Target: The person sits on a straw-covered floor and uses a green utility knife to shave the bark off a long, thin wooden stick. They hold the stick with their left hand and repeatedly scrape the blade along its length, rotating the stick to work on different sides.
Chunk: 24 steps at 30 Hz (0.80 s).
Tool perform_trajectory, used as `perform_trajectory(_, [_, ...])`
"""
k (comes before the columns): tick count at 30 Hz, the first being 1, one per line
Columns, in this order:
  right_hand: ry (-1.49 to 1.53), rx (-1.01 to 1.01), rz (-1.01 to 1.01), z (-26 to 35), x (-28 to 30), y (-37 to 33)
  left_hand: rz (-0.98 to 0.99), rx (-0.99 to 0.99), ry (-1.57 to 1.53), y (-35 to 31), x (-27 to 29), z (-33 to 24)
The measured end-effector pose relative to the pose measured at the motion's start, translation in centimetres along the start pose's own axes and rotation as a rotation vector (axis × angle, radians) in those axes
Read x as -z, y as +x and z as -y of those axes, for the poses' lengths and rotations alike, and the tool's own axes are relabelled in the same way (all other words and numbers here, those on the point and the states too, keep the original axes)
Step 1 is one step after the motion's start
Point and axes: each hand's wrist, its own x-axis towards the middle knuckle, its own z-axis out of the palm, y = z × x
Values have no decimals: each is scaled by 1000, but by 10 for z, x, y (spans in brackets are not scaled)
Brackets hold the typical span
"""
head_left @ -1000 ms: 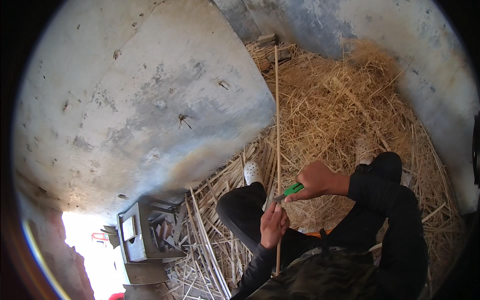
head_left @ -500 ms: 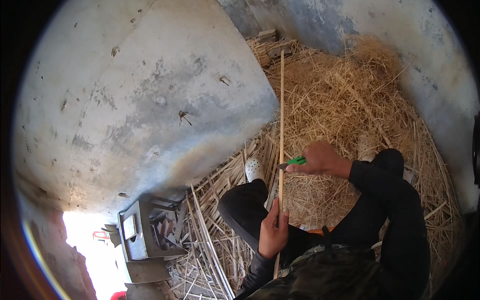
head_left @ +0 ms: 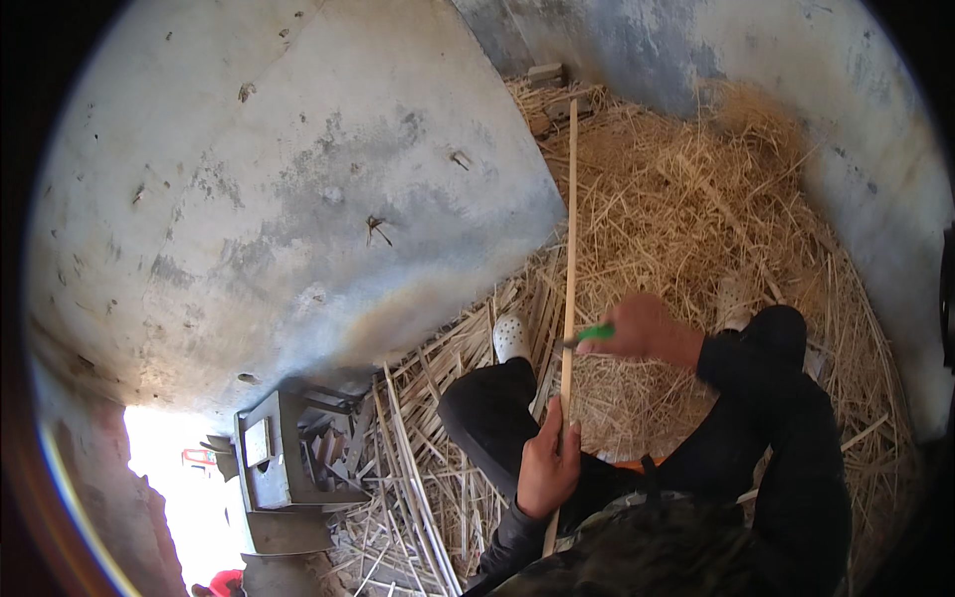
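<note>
A long pale strip, apparently split bamboo or wood (head_left: 571, 229), runs upright through the view from my lap toward the far wall. My left hand (head_left: 549, 466) is closed round its near part, thumb lying along it. Farther up, my right hand (head_left: 645, 331) grips a green-handled knife (head_left: 594, 335), slightly blurred by motion. Its dark blade meets or crosses the strip just above my left hand; whether it cuts in cannot be seen. The strip's near end passes beside my left forearm, between my body and leg.
Curly shavings (head_left: 686, 199) heap up on the floor ahead. Loose strips (head_left: 413, 478) lie at the left, beside a grey box-like frame (head_left: 274, 458) with scraps inside. Plastered walls (head_left: 328, 169) stand left and right. A pale perforated clog (head_left: 511, 338) is on my left foot.
My right hand and the knife have shifted slightly right and down, now blurred. The strip shows a broader face, as if turned a little. My left hand keeps its grip.
</note>
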Motion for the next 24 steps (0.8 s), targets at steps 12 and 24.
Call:
perform_trajectory(12, [78, -126, -22, -15, 4, 5, 43, 80, -122, -7, 0, 8])
perform_trajectory(24, [-2, -195, 26, -65, 24, 23, 174, 220, -315, -43, 13, -7])
